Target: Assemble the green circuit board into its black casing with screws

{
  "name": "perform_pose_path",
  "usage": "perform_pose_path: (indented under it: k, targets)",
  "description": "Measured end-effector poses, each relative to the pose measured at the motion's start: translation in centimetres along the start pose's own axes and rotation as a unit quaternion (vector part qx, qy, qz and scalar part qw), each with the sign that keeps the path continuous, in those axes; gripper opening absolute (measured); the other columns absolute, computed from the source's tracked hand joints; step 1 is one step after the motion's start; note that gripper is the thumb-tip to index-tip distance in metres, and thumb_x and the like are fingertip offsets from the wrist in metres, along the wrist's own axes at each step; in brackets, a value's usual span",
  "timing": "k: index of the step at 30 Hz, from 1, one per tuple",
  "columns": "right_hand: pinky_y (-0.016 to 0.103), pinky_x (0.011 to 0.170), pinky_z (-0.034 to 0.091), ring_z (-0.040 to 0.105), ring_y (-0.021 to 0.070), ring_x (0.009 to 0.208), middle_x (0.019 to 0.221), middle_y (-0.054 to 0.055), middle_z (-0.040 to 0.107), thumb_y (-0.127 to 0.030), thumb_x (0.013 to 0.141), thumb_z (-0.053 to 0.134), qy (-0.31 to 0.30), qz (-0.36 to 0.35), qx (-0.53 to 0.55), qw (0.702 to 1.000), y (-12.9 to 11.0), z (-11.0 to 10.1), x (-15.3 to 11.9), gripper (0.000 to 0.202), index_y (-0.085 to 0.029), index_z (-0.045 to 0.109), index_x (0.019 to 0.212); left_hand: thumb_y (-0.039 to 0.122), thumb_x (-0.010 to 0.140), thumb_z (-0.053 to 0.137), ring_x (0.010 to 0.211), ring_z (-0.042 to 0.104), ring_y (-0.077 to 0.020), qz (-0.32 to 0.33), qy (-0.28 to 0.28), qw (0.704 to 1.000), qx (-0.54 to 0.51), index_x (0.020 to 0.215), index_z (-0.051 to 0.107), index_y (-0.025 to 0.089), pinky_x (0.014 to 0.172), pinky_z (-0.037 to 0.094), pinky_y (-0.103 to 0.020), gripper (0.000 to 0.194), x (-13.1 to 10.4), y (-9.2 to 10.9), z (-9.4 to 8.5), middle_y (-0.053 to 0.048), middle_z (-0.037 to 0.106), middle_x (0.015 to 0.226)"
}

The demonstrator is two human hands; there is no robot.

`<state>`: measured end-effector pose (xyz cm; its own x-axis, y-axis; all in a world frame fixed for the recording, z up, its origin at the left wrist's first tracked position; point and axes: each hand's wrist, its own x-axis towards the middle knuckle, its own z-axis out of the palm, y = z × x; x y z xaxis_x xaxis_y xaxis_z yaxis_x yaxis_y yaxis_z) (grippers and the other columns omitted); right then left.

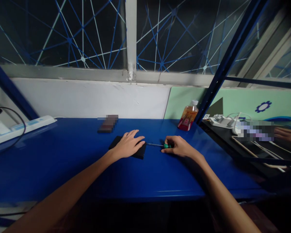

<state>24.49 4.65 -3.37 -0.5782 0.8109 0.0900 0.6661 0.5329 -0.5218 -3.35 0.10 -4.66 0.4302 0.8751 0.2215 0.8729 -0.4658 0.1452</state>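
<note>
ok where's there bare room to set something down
The widest bare patch of blue table lies between the white power strip and the flat black object. Another runs from the green-handled screwdriver to the table's front edge. It is crowded around the black object, with the left hand on it and the right hand gripping the screwdriver.

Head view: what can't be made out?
All in the head view:
Flat black object: middle covered by the left hand.
Screwdriver: handle end hidden by the right hand; tip too small to tell whether touching.
Dark item behind: pixelated.
Co-worker's hand: cut off by right edge.
</note>
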Motion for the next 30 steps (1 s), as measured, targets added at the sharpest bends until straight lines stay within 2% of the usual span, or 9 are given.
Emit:
perform_pose_path:
  k: [8,15,20,27,30]
  targets:
    - [0.028,0.052,0.028,0.046,0.0128,0.055,0.062,0.001,0.058,-0.056,0.087,0.049,-0.001,-0.010,0.012,1.000,-0.5,-0.3,-0.5,0.041,-0.019,0.063,0.074,0.050,0.100,0.025,0.136,0.032,-0.0345,-0.004,-0.004,1.000,-0.003,0.133,0.052,0.028,0.105,0.031,-0.056,0.049,0.0,0.0,0.0,-0.011,0.037,0.149]
    - [0.027,0.051,0.026,0.044,0.0126,0.055,0.061,-0.001,0.055,-0.060,0.072,0.067,0.000,-0.010,-0.020,1.000,-0.1,-0.4,-0.2,0.041,-0.019,0.059,0.069,0.050,0.099,0.024,0.136,0.033,-0.0351,-0.002,-0.004,1.000,-0.007,0.133,0.053,0.027,0.104,0.032,-0.055,0.050,0.0,0.0,0.0,-0.011,0.038,0.149]
    - [0.025,0.053,0.028,0.046,0.0125,0.059,0.066,-0.002,0.057,-0.049,0.069,0.073,0.008,-0.013,0.000,1.000,0.3,-0.1,-0.2,0.035,-0.021,0.054,0.078,0.048,0.100,0.027,0.135,0.035,-0.0329,0.003,0.006,1.000,0.003,0.133,0.052,0.028,0.104,0.034,-0.053,0.046,0.0,0.1,-0.1,-0.010,0.039,0.148]
    - [0.025,0.054,0.029,0.047,0.0132,0.060,0.067,-0.002,0.057,-0.046,0.071,0.072,0.001,-0.011,0.010,1.000,0.7,0.0,-0.1,0.032,-0.021,0.053,0.078,0.035,0.100,0.035,0.129,0.043,-0.0253,0.085,0.082,0.993,-0.023,0.121,0.062,0.024,0.105,0.035,-0.046,0.036,-0.2,0.9,-1.2,-0.008,0.050,0.138]
    - [0.024,0.054,0.029,0.047,0.0129,0.060,0.066,-0.002,0.056,-0.045,0.071,0.072,0.002,-0.008,0.013,1.000,0.5,-0.1,-0.1,0.032,-0.021,0.052,0.077,0.035,0.099,0.039,0.128,0.045,-0.0240,0.119,0.086,0.988,-0.046,0.117,0.065,0.024,0.105,0.036,-0.045,0.033,-0.3,1.4,-1.5,-0.006,0.055,0.134]
